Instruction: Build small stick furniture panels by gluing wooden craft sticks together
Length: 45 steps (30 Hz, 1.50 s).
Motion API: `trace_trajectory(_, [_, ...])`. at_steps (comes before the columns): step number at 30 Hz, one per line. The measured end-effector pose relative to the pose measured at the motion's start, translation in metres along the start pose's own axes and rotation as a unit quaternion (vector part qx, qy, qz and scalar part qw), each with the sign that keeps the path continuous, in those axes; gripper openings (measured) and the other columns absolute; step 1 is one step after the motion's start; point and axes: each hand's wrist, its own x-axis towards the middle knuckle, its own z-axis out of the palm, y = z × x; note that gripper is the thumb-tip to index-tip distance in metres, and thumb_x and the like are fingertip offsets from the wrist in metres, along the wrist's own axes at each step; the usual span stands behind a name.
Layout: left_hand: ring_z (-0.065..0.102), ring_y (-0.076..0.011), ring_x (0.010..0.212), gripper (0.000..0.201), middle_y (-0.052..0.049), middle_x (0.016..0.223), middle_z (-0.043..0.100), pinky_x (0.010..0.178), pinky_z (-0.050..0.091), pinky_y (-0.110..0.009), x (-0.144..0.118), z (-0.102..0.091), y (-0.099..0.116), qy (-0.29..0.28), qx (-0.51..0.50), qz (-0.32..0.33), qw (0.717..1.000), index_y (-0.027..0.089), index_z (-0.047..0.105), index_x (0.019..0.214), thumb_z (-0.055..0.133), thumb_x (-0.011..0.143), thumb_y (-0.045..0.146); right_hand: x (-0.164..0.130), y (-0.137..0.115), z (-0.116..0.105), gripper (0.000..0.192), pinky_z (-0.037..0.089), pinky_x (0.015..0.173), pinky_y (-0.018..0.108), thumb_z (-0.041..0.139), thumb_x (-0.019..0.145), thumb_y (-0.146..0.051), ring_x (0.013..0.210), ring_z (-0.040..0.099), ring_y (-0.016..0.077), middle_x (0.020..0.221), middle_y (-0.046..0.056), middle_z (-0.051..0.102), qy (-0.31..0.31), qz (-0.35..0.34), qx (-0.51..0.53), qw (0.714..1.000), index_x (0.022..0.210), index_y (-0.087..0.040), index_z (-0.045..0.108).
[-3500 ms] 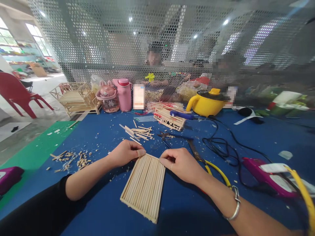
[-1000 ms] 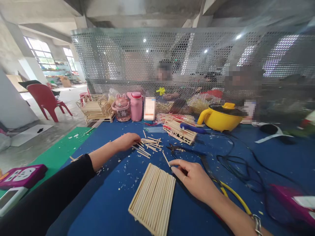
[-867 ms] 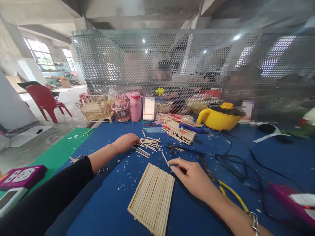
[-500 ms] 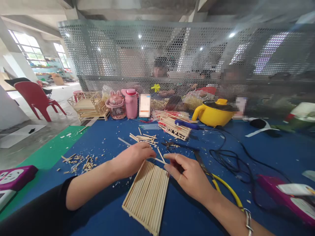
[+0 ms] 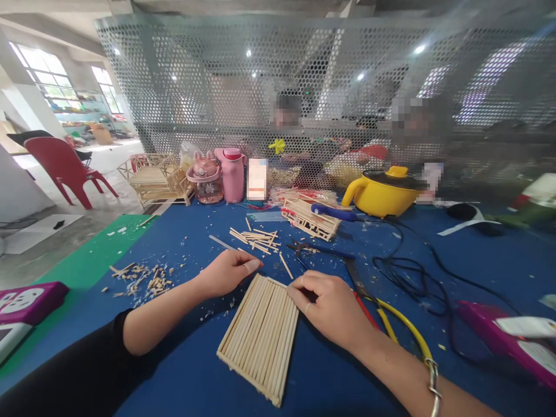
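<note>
A panel of wooden sticks [image 5: 259, 333] laid side by side rests on the blue table in front of me. My right hand [image 5: 328, 304] pinches its far right corner, where a thin stick runs along the far edge. My left hand [image 5: 230, 272] is just beyond the far left corner, apart from the panel. Its thumb and fingers are pressed together, and whatever may be between them is hidden. Behind the left hand lies a translucent stick [image 5: 220, 242]. A single loose wooden stick [image 5: 285, 265] lies between the hands, with a pile of cut sticks [image 5: 256, 238] farther back.
Pliers [image 5: 299, 248] and yellow-handled cutters [image 5: 402, 324] lie by my right arm. Farther back are a blue glue gun [image 5: 334, 212], a stick model [image 5: 309, 221] and a yellow pot [image 5: 382, 194]. Wood scraps [image 5: 152, 278] lie left. People sit behind the perforated screen [image 5: 182, 87].
My left hand has drawn back left from the panel's far edge. The thin stick that was between both hands now lies along that edge, with my right hand at its right end.
</note>
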Motion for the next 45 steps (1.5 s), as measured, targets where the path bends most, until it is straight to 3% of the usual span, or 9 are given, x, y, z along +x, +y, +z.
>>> trace_trajectory(6, [0.047,-0.0105,0.053,0.039,0.0,0.061,0.06,0.051,0.039,-0.023,0.001,0.007,0.0,-0.028,-0.061,-0.013,0.998,0.014,0.071,0.089,0.051,0.079,0.045,0.005,-0.008,0.008,0.019,0.041,0.062,0.025,0.054,0.081,-0.023,0.065,0.059,0.0137,0.07,-0.001,0.065,0.014,0.01,-0.021,1.0,0.068,-0.024,0.068])
trace_trajectory(10, [0.047,-0.0104,0.057,0.03,0.001,0.067,0.061,0.055,0.038,-0.022,0.0,0.007,-0.001,-0.031,-0.065,0.002,0.997,0.015,0.071,0.082,0.059,0.074,0.041,0.008,-0.014,0.013,0.018,0.042,0.063,0.024,0.054,0.081,-0.026,0.069,0.061,0.0139,0.074,-0.001,0.066,0.016,0.011,-0.033,0.999,0.072,-0.026,0.07])
trace_trajectory(14, [0.046,-0.011,0.06,0.028,0.001,0.066,0.059,0.057,0.036,-0.022,-0.002,0.005,-0.002,-0.04,-0.057,0.016,0.997,0.014,0.07,0.075,0.061,0.073,0.041,0.011,-0.012,0.011,0.021,0.045,0.069,0.026,0.052,0.085,-0.036,0.077,0.064,0.0161,0.082,0.0,0.07,0.017,0.003,-0.02,1.0,0.09,-0.027,0.071])
trace_trajectory(18, [0.04,-0.0099,0.055,0.031,0.003,0.059,0.053,0.052,0.032,-0.022,-0.006,0.004,-0.003,-0.041,-0.051,0.008,0.998,0.014,0.069,0.075,0.058,0.075,0.044,0.012,0.003,-0.001,0.033,0.046,0.079,0.028,0.042,0.091,-0.039,0.088,0.065,0.0174,0.097,0.004,0.071,0.074,0.028,0.039,0.996,0.104,-0.022,0.067])
trace_trajectory(23, [0.036,-0.0097,0.05,0.034,0.004,0.053,0.048,0.048,0.028,-0.022,-0.013,0.005,-0.005,-0.027,-0.042,0.002,0.999,0.015,0.067,0.07,0.055,0.076,0.046,0.016,0.021,-0.014,0.034,0.047,0.063,0.025,0.038,0.091,-0.038,0.067,0.063,0.015,0.079,0.002,0.071,0.073,0.057,0.01,0.996,0.098,-0.02,0.066])
trace_trajectory(30, [0.041,-0.0113,0.053,0.034,0.002,0.058,0.054,0.05,0.03,-0.022,-0.02,0.005,-0.003,0.022,-0.01,0.004,1.0,0.015,0.07,0.075,0.052,0.077,0.044,0.077,0.019,-0.003,0.02,0.045,0.082,0.028,0.05,0.086,-0.025,0.089,0.063,0.0172,0.091,0.002,0.072,-0.031,0.003,-0.071,0.997,0.084,-0.022,0.07])
trace_trajectory(36, [0.042,-0.0114,0.05,0.031,0.002,0.055,0.054,0.048,0.03,-0.023,-0.02,0.006,-0.001,0.041,0.005,0.016,0.999,0.015,0.071,0.074,0.053,0.076,0.04,0.14,0.024,0.033,0.029,0.05,0.081,0.04,0.053,0.089,-0.033,0.096,0.059,0.0188,0.115,0.008,0.058,-0.09,0.034,-0.135,0.986,0.113,-0.017,0.056])
trace_trajectory(40, [0.048,-0.0129,0.051,0.03,0.0,0.058,0.06,0.048,0.033,-0.023,-0.022,0.008,0.0,0.049,0.008,0.021,0.999,0.015,0.072,0.075,0.053,0.075,0.039,0.149,0.024,0.042,0.028,0.05,0.081,0.038,0.052,0.089,-0.032,0.097,0.059,0.0188,0.117,0.008,0.057,-0.09,0.045,-0.142,0.985,0.114,-0.019,0.056])
trace_trajectory(45, [0.059,-0.0168,0.072,0.031,-0.003,0.081,0.07,0.064,0.043,-0.025,-0.023,0.001,0.001,0.12,0.01,0.024,0.992,0.017,0.071,0.082,0.052,0.078,0.04,0.125,0.018,0.022,0.019,0.046,0.086,0.037,0.051,0.089,-0.028,0.095,0.06,0.0183,0.104,0.007,0.065,-0.034,0.038,-0.117,0.992,0.098,-0.017,0.063])
